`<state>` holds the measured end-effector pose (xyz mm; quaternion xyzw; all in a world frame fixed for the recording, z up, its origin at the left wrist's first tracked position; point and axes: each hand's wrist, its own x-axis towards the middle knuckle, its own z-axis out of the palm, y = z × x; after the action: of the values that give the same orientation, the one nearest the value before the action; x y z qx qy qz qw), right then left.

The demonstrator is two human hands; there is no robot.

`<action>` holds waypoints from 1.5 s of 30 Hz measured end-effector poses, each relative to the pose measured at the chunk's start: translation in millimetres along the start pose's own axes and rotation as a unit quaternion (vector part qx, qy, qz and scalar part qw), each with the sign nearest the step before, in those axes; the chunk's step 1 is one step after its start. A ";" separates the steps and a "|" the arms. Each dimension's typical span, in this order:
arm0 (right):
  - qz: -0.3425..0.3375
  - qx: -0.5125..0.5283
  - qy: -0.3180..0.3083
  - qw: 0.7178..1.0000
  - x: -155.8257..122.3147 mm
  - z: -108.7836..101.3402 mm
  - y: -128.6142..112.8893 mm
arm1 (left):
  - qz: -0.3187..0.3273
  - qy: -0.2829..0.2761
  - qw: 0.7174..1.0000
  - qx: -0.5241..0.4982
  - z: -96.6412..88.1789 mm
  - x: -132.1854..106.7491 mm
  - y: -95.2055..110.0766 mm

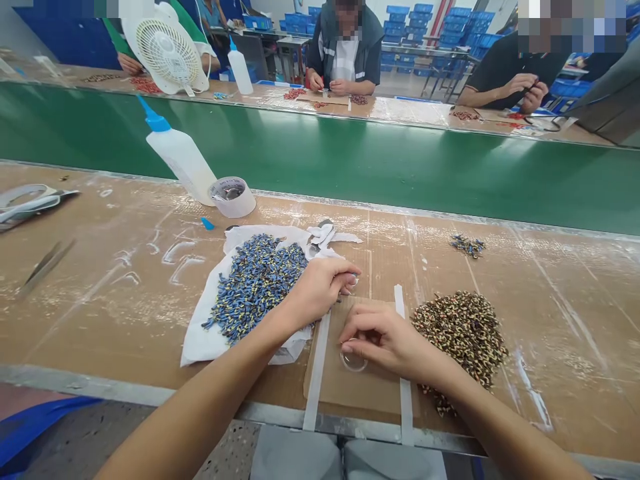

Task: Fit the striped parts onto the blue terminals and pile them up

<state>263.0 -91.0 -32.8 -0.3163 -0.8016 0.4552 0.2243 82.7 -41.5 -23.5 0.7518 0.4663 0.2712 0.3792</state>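
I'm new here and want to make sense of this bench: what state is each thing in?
Squeeze bottle: standing, blue nozzle on.
Tape roll: lying flat.
Desk fan: running or not, cannot tell.
Blue parts: loose heap on white sheet.
Brown parts: loose heap on the bench.
Left hand: fingers pinched shut; contents too small to tell.
Right hand: fingers curled, fingertip at clear dish.

left hand (320, 288): fingers curled, pinched, palm down | right hand (383, 337): fingers bent, fingertips pressed downward
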 end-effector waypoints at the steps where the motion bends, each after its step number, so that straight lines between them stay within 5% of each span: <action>1: 0.001 -0.001 -0.001 1.000 -1.1 -2.7 -0.1 | -0.001 -0.003 1.000 0.000 -0.4 0.0 0.4; 10: 0.006 0.015 -0.060 0.998 -14.1 -25.9 -5.4 | -0.002 -0.028 0.999 -0.029 -1.2 -0.4 -0.7; 22: -0.006 0.016 -0.012 1.000 -10.3 -17.1 -9.2 | -0.003 -0.075 0.983 -0.170 15.4 -0.4 0.7; 26: 0.000 0.079 0.044 0.996 -19.0 -37.2 -11.9 | -0.011 -0.103 0.972 -0.211 20.5 -1.0 -0.4; 31: 0.037 0.088 0.253 0.963 -26.8 -51.9 -6.1 | -0.044 -0.139 0.949 -0.278 28.7 -1.7 -4.9; 34: 0.064 0.041 0.326 0.942 -24.0 -46.4 0.1 | -0.049 -0.138 0.949 -0.279 30.5 -1.6 -6.0; 45: 0.089 -0.033 0.307 0.947 -19.9 -36.9 6.4 | -0.047 -0.135 0.959 -0.243 31.6 -1.6 -8.7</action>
<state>302.7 -81.0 -22.0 -0.5181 -0.6768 0.3275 0.4077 101.9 -50.5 -48.6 0.6437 0.3655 0.2546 0.6222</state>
